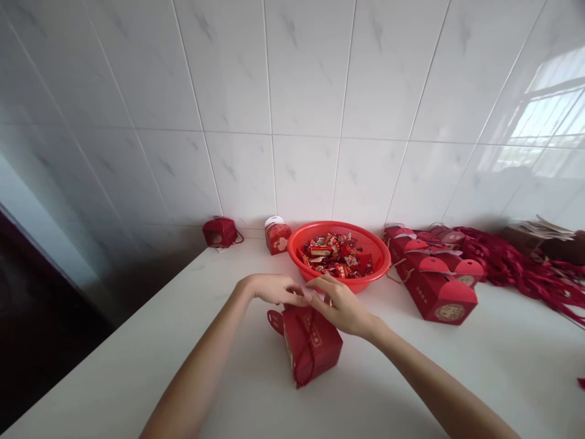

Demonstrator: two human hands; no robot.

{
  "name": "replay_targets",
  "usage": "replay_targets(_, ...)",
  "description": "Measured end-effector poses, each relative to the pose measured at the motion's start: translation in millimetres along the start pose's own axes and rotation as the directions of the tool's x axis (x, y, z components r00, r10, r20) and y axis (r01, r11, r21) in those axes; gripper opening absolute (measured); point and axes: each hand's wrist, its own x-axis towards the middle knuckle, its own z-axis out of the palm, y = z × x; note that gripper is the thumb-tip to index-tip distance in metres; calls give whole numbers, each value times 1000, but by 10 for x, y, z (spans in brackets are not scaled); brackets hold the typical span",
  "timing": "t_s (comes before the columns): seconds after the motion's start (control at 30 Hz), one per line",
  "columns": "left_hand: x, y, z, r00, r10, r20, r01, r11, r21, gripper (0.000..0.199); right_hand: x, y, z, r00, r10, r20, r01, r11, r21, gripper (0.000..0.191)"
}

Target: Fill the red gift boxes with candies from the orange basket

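In front of me a red paper gift box [315,347] sits on the white table, with gold print and a dark red cord handle hanging down its near side. A rounded flap sticks out at its left. My left hand [276,289] and my right hand [340,305] meet over its far top edge, fingers bent and closed on the box there. What the fingertips pinch is partly hidden. Just beyond my hands stands a red plastic basket [384,268], holding several wrapped candies [351,259].
Several red gift boxes [434,292] stand in rows on the right, beside a heap of dark red ribbons [498,262]. Two small boxes, a dark red one [219,233] and a lighter one [277,238], stand near the tiled wall [306,164]. The table's edge runs along the left.
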Motion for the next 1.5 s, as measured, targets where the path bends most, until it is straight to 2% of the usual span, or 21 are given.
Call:
replay_targets(0.17,205,-101,68,992,46,115,-40,998,-48,52,54,113,115,999,5,33,-4,1000,-18,26)
replay_targets(0.3,220,-89,78,994,72,84,-72,997,1,50,-5,219,138,998,-5,65,6,1000,-19,30)
replay_targets(0.5,296,-96,169,977,100,191,-68,984,-167,60,-12,277,79,994,2,106,-3,1000,11,29)
replay_targets(0.7,371,-84,245,948,121,294,-26,952,-305,72,-6,284,-2,989,59,137,-69,995,70,32)
replay_targets(0.87,380,-10,254,927,218,306,-125,947,-295,73,-16,288,-148,981,74,179,-98,987,126,28)
replay_targets(0.97,373,11,255,930,232,285,-154,950,-270,69,-25,305,-238,970,59,237,-94,985,143,24)
replay_targets(1.03,319,44,241,935,272,228,-204,938,-281,59,-32,321,-296,962,43,270,-90,982,167,26)
replay_targets(1.13,136,173,202,929,370,15,-353,897,-267,38,-47,330,-397,947,9,322,-101,958,268,31)
replay_targets(1.23,-83,372,181,874,444,-195,-469,876,-109,19,-70,305,-535,936,-59,346,-91,912,400,37)
replay_targets(1.3,-179,496,202,840,466,-278,-490,872,-17,9,-96,267,-645,941,-104,321,-46,903,428,37)
replay_targets(1.4,-206,614,275,816,490,-305,-484,869,101,5,-162,176,-795,955,-102,280,22,961,276,29)
replay_targets(1.43,-193,633,301,822,487,-294,-467,873,141,7,-189,138,-832,956,-82,283,29,982,187,26)
replay_targets(1.5,-156,646,344,861,445,-247,-404,893,198,8,-244,62,-880,949,-38,313,34,999,19,18)
